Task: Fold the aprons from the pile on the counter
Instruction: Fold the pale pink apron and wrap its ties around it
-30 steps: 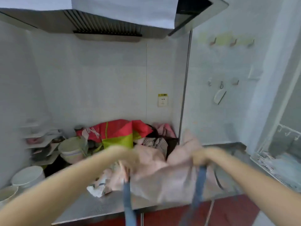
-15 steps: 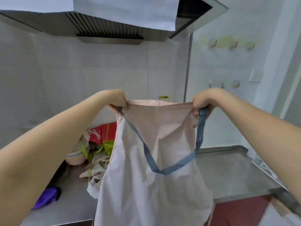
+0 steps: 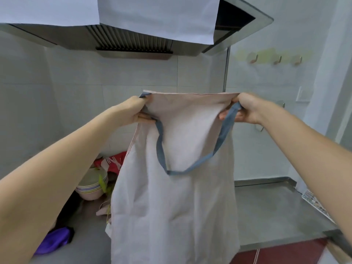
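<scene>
A pale pink apron (image 3: 177, 197) hangs full length in front of me, held up by its top edge. My left hand (image 3: 133, 111) pinches the top left corner, and my right hand (image 3: 245, 110) grips the top right corner. Its blue neck strap (image 3: 190, 168) droops in a loop between both hands. Behind the apron, the pile of aprons (image 3: 112, 164) on the steel counter (image 3: 266, 210) shows only as a bit of red and green cloth.
Stacked bowls (image 3: 91, 185) stand left of the pile, and a purple cloth (image 3: 53, 241) lies near the counter's front edge. A range hood (image 3: 133, 42) hangs overhead. A white wire rack (image 3: 316, 204) sits at the far right. Wall hooks (image 3: 276, 60) are on the right wall.
One second ago both hands held the apron bunched low over the counter. They have raised it to chest height and spread its top edge, so it now hangs open.
</scene>
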Available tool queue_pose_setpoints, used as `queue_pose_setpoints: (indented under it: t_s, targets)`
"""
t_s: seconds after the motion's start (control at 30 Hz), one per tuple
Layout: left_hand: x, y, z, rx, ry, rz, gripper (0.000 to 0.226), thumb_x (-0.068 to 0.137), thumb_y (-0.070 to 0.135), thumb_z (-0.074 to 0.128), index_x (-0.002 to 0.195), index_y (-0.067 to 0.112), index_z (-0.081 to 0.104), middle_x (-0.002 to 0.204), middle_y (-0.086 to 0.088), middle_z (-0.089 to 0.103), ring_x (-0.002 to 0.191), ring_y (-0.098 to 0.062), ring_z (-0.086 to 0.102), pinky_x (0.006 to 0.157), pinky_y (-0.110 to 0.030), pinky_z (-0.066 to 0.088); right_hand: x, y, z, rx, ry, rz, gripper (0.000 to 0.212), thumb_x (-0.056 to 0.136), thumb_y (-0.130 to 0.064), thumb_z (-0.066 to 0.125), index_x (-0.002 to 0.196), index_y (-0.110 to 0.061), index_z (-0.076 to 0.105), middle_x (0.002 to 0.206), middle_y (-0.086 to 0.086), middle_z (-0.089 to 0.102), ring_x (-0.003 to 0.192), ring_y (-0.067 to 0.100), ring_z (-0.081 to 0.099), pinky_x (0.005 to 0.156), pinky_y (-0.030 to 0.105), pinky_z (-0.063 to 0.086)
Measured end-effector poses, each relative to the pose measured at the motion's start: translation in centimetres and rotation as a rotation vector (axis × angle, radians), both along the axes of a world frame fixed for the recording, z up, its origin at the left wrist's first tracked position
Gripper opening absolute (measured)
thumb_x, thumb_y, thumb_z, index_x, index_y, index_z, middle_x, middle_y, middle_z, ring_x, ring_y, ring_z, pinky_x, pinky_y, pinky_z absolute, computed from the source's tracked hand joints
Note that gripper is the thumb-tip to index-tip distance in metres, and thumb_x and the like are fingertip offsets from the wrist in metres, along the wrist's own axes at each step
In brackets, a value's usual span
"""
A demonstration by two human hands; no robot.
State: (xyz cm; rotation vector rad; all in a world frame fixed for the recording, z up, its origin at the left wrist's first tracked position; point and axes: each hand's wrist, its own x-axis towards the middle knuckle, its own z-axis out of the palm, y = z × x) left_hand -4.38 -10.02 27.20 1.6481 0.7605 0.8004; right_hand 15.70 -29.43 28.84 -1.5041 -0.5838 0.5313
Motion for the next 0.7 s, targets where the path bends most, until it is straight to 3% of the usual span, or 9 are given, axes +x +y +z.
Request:
queue_pose_setpoints:
  t_s: [0.07,0.13,0.2,0.27,0.3,0.33,0.43,0.57,0.7]
  targets:
    - [0.4,0.5,0.8,0.341,-0.110,0.200,0.027,0.091,0.031,0.048,0.103,0.008,0.057,0.093,-0.017,0.062,0.079,-0.029,0.062,0.068,-0.035,0.055,-0.4,1.3,0.8,0.196,-0.238,-0.288,0.028,0.091,0.002,0.027,0.082,-0.007,0.051,0.074,0.006,0.058,0.062,0.018,0.056,0.050,0.025,0.048]
    - [0.2,-0.4,1.0,0.748,-0.226,0.338,0.026,0.096,0.020,0.043,0.079,0.007,0.059,0.075,-0.013,0.056,0.071,-0.023,0.051,0.060,-0.026,0.037,-1.0,1.9,1.4,0.320,-0.736,-0.511,0.036,0.085,0.007,0.031,0.110,-0.008,0.053,0.094,0.006,0.053,0.085,0.019,0.051,0.065,0.022,0.038]
    - [0.1,-0.4,0.2,0.865,0.032,0.296,0.031,0.098,0.016,0.040,0.087,-0.004,0.061,0.079,-0.021,0.059,0.069,-0.028,0.053,0.058,-0.028,0.032,-0.9,2.5,0.0,-0.154,-1.125,-0.269,0.035,0.091,0.004,0.035,0.124,0.002,0.047,0.104,0.023,0.056,0.096,0.029,0.055,0.069,0.025,0.035]
    - [-0.1,-0.3,-2.0,0.701,0.617,0.089,0.031,0.098,0.015,0.040,0.114,-0.006,0.057,0.103,-0.027,0.064,0.073,-0.031,0.064,0.054,-0.031,0.042,-1.1,2.2,-2.8,-0.967,-0.875,0.207,0.027,0.095,-0.002,0.037,0.113,0.006,0.055,0.103,0.027,0.062,0.091,0.035,0.064,0.067,0.032,0.047]
    - [-0.4,-0.3,-3.1,0.549,0.820,-0.032,0.033,0.098,0.015,0.041,0.122,-0.004,0.052,0.111,-0.025,0.063,0.071,-0.025,0.067,0.049,-0.028,0.047,-1.0,1.8,-3.8,-1.203,-0.667,0.408,0.028,0.096,-0.002,0.034,0.106,0.007,0.059,0.096,0.023,0.067,0.084,0.032,0.068,0.066,0.032,0.053]
    - [-0.8,-0.3,-3.9,0.449,0.896,-0.102,0.034,0.098,0.017,0.043,0.125,-0.003,0.050,0.116,-0.022,0.062,0.077,-0.023,0.069,0.044,-0.021,0.049,-0.6,1.5,-4.4,-1.263,-0.512,0.512,0.033,0.095,-0.001,0.030,0.100,0.007,0.062,0.088,0.019,0.071,0.077,0.027,0.070,0.066,0.029,0.056]
    - [-1.6,0.7,-5.3,0.250,0.657,-0.196,0.028,0.099,0.015,0.043,0.123,0.003,0.050,0.116,-0.017,0.061,0.100,-0.031,0.065,0.056,-0.022,0.056,0.9,0.7,-4.3,-1.050,-0.368,0.401,0.037,0.090,0.005,0.029,0.083,0.004,0.066,0.073,0.016,0.072,0.060,0.018,0.070,0.052,0.019,0.053]
    - [-1.1,1.4,-4.5,-0.192,0.175,-0.384,0.021,0.102,0.019,0.035,0.106,0.007,0.053,0.098,-0.015,0.064,0.072,-0.021,0.071,0.066,-0.030,0.060,3.9,0.2,-3.2,-0.514,-0.032,0.104,0.034,0.093,0.004,0.027,0.085,0.005,0.060,0.076,0.023,0.069,0.048,0.026,0.067,0.045,0.029,0.055]
    - [0.7,1.4,-4.9,-0.299,0.089,-0.579,0.030,0.102,0.030,0.032,0.122,0.016,0.050,0.117,-0.017,0.064,0.102,-0.036,0.065,0.085,-0.042,0.055,5.8,3.2,-2.7,-0.233,-0.048,-0.114,0.030,0.095,-0.001,0.028,0.088,-0.008,0.056,0.077,0.014,0.058,0.049,0.026,0.062,0.050,0.036,0.053]
